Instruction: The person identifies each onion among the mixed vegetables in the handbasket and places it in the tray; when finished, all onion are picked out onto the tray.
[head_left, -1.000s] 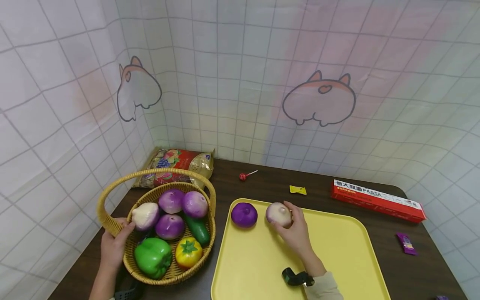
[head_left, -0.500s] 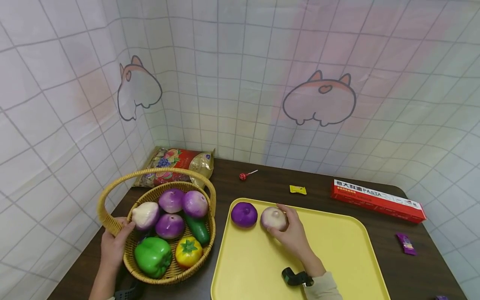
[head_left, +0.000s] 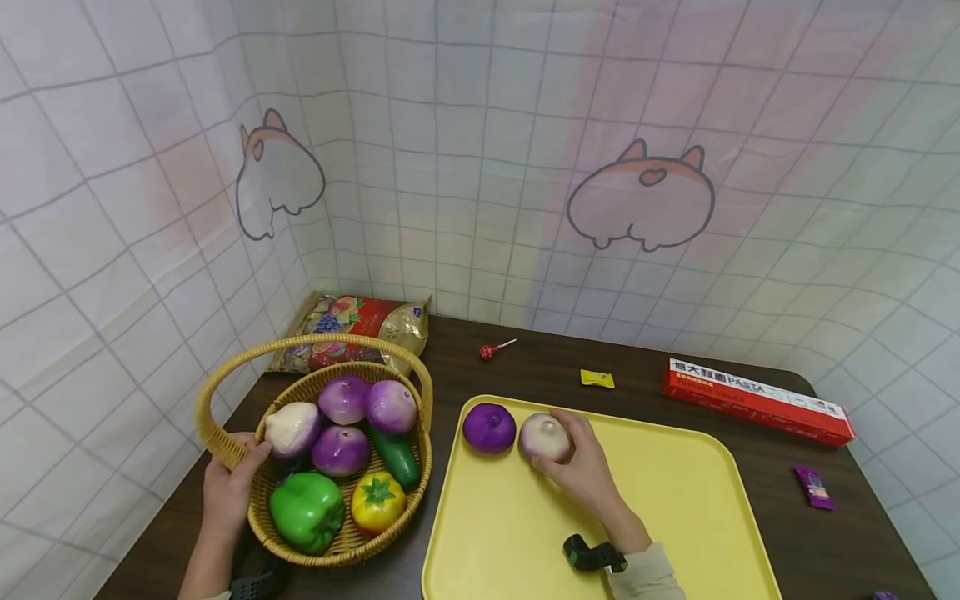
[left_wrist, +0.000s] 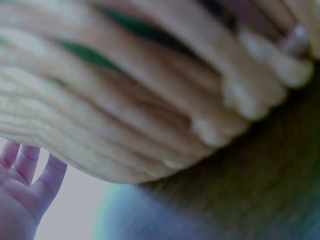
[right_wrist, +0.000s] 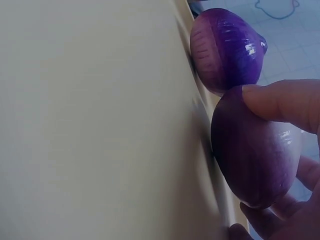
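Observation:
My left hand (head_left: pixel 227 492) grips the left side of the wicker basket (head_left: pixel 341 557), thumb over the rim near the handle's base. Its fingers (left_wrist: pixel 49 175) show at the basket's woven wall in the left wrist view. Inside the basket lie several onions (head_left: pixel 340 451), a green bell pepper (head_left: pixel 306 512), a yellow tomato-like vegetable (head_left: pixel 377 503) and a cucumber-like green vegetable (head_left: pixel 399 461). My right hand (head_left: pixel 587 471) holds a pale purple-white onion (head_left: pixel 544 437) between thumb and fingers at the yellow tray's (head_left: pixel 510 533) far side. A dark purple onion (head_left: pixel 489 428) sits just left of it.
Behind the basket lies a red and gold snack bag (head_left: pixel 360 329). Along the back are a red lollipop (head_left: pixel 487 352) and a yellow wrapped candy (head_left: pixel 597 379). A red pasta box (head_left: pixel 757 402) and a purple wrapped candy (head_left: pixel 813 488) lie to the right.
My right hand has moved the pale onion a little left, closer to the dark purple one. The left hand and basket have stayed in place.

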